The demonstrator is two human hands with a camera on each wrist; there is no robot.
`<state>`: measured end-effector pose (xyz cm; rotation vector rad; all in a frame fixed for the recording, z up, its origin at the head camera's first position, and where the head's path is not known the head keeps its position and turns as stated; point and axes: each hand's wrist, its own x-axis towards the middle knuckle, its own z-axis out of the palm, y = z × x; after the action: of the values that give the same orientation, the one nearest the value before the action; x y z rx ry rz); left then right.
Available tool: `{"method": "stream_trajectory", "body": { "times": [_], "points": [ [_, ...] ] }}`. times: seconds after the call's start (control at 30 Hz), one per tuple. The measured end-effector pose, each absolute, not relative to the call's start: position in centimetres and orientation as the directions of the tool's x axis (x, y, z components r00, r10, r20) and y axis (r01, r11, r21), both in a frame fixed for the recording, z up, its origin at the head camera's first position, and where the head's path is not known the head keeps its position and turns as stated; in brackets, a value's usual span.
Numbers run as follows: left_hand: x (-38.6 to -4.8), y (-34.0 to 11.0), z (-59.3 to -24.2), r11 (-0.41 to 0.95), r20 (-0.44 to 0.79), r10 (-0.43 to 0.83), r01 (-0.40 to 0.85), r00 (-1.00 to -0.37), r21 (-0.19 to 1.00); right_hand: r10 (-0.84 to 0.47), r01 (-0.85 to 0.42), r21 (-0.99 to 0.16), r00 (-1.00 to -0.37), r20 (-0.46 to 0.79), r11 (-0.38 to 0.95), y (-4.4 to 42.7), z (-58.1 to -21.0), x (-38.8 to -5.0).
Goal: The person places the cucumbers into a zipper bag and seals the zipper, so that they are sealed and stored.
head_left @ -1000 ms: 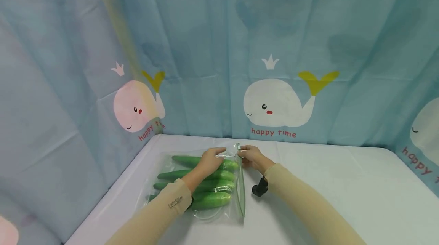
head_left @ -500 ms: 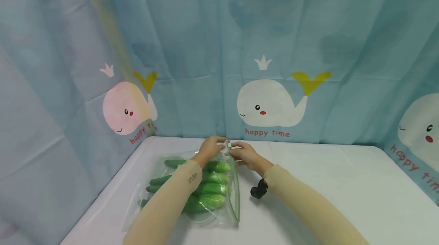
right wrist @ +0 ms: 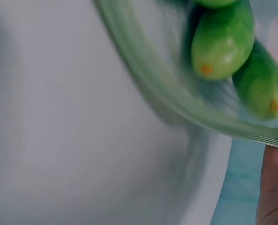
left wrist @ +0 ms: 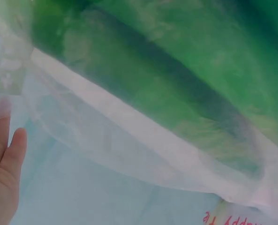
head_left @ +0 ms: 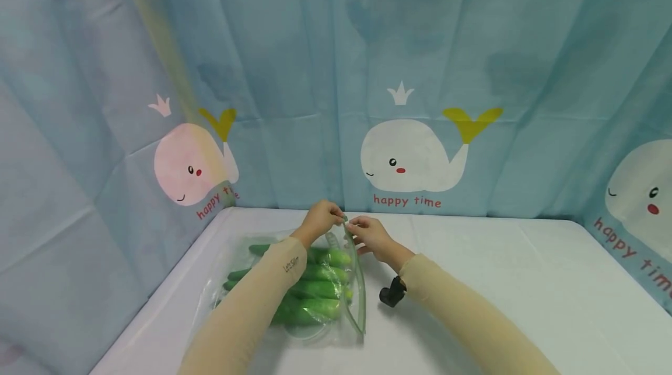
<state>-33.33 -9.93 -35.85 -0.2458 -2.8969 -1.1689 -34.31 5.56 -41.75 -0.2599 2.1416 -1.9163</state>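
A clear zip bag [head_left: 361, 296] with a green zip strip lies on the white table, its mouth to the right. Several cucumbers [head_left: 320, 289] lie side by side inside it. At the far corner of the mouth, my left hand [head_left: 319, 220] pinches the end of the zip strip. My right hand [head_left: 375, 238] pinches the strip right beside it, thumb and fingers on the edge. Nearer to me, the two sides of the mouth stand apart. In the right wrist view, the green strip [right wrist: 185, 105] curves up to my right fingers [right wrist: 272, 183], partly out of frame.
The white table [head_left: 472, 270] extends to the right of the bag. A blue curtain with printed whales [head_left: 415, 156] hangs behind the table and along its left side. A black wrist camera [head_left: 392, 292] sits under my right wrist.
My left hand has moved from above the cucumbers to the far corner of the bag and now pinches it. My right hand stays at the zip strip. The head view has turned slightly right.
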Motion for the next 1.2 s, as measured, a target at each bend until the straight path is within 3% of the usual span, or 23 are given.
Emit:
{"method": "stream_trajectory", "body": {
  "times": [0.23,0.53,0.87,1.2],
  "points": [
    [-33.1,-9.7,-35.9,0.717,0.079,0.114,0.138,-0.990,0.683,-0.277,0.032,-0.992,-0.959,-0.064,0.120,5.4,-42.1,-33.2],
    [-33.2,-10.7,-36.3,0.653,0.040,0.172,0.145,-0.984,0.743,-0.329,0.079,-0.984,-0.936,-0.128,0.158,5.4,-41.9,-32.8],
    [-33.2,-9.9,-36.2,0.641,0.054,0.045,0.070,-0.998,0.764,-0.279,0.063,-0.985,-0.954,-0.108,0.163,5.3,-42.0,-32.6],
    [-33.4,-9.6,-36.0,0.649,0.051,0.021,0.052,-0.999,0.759,-0.259,0.089,-0.985,-0.958,-0.125,0.146,5.7,-42.4,-32.1]
  ]
}}
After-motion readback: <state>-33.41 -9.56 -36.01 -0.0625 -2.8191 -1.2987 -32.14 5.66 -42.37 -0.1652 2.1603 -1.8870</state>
